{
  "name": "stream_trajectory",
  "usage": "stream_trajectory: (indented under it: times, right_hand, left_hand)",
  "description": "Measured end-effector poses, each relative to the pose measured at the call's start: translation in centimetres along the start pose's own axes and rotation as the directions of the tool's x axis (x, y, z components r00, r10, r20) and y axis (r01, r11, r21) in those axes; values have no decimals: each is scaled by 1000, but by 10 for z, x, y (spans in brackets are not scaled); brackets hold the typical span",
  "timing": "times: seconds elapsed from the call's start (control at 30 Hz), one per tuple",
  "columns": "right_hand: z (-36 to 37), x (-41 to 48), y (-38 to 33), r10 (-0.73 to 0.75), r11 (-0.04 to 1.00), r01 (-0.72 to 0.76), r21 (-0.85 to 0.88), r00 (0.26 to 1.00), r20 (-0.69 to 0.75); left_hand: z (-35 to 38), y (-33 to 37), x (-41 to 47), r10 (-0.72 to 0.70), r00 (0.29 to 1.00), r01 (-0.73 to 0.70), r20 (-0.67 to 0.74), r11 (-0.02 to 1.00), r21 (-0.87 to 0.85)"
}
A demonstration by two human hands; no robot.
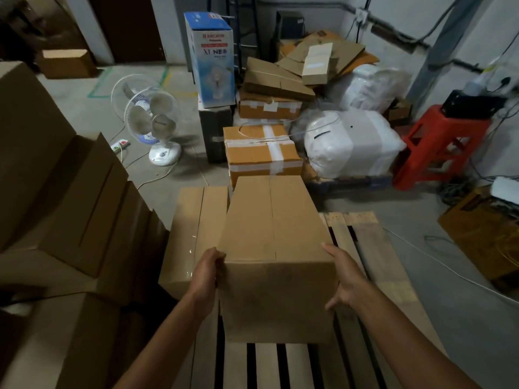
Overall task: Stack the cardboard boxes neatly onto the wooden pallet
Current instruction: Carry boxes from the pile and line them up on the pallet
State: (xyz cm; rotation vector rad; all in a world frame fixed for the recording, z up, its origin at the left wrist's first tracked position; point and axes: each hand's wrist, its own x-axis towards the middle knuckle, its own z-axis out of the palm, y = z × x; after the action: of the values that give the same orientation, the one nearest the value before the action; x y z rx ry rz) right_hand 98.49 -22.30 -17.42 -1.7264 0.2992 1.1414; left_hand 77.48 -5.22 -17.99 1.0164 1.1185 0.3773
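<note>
What the held box [276, 265] looked like: plain brown cardboard, oblong, its top flaps shut with a seam running lengthwise down the middle; near face faintly smudged.
Where it was: over the wooden pallet [373, 248], toward the left side, its long axis pointing at the far edge; whether its base touched the slats could not be told.
Left grip [206, 272]: clasped the box's near left edge, fingers curled over the top corner.
Right grip [344, 279]: pressed on the right face, fingers reaching up to the top edge, thumb hooked onto the near face.
Box against grips: clamped between the two, both at its near end.
Second box [193, 234]: same brown card, at the pallet's far left corner, just left of the held one.
Waiting boxes [84, 192]: a stepped pile beyond the pallet's left edge.
Past the far edge: taped cartons [261, 153], white bundles [351, 144], a fan [153, 119], a red stool [438, 147].
</note>
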Motion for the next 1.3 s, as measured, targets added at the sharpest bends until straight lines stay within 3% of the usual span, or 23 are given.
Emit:
stream_trajectory:
  times: [0.07, 0.37, 0.47, 0.57, 0.7, 0.77, 0.83, 0.97, 1.03, 1.1, 1.17, 1.2, 1.23, 1.3]
  right_hand:
    - [-6, 38, 15, -49, 998, 49, 33, 999, -4]
    - [0, 237, 89, -141, 987, 132, 89, 986, 93]
    - [4, 288, 120, -137, 989, 131, 69, 986, 93]
    - [7, 330, 150, -130, 991, 129, 22, 990, 55]
    - [15, 367, 184, -169, 985, 172, -31, 982, 82]
    - [21, 383, 197, -202, 975, 210, -76, 974, 101]
    - [27, 395, 204, -242, 956, 257, -142, 963, 120]
    - [41, 409, 203, -383, 873, 381, -306, 922, 56]
    - [46, 412, 202, -434, 792, 413, -449, 899, 61]
    - [50, 411, 204, -444, 602, 415, -683, 884, 146]
    - [56, 409, 205, -426, 232, 360, -904, 873, 238]
    - [60, 410, 205, -419, 55, 348, -936, 858, 295]
    - [62, 409, 205, -408, -60, 351, -934, 846, 344]
    - [68, 411, 201, -415, -134, 349, -927, 830, 372]
  left_hand:
    - [9, -18, 28, 32, 999, -32, 32, 1000, 0]
    - [41, -133, 170, 158, 983, -147, -92, 982, 116]
    - [39, -183, 210, 232, 961, -189, -153, 949, 252]
    - [35, -226, 238, 300, 944, -210, -139, 868, 449]
    - [22, -272, 267, 325, 942, -220, -80, 783, 582]
    - [14, -289, 278, 355, 935, -257, -20, 714, 652]
    - [9, -303, 284, 354, 935, -247, 36, 576, 779]
    - [-1, -316, 280, 419, 874, -329, 245, 139, 934]
    - [-12, -311, 285, 509, 795, -352, 329, -55, 934]
    - [-26, -300, 299, 520, 756, -390, 398, -131, 911]
    - [-44, -285, 321, 363, 817, -396, 449, -214, 893]
    - [-52, -280, 334, 285, 847, -385, 449, -256, 887]
    - [-60, -276, 348, 230, 871, -368, 434, -280, 887]
    - [-72, -273, 368, 179, 897, -340, 403, -302, 891]
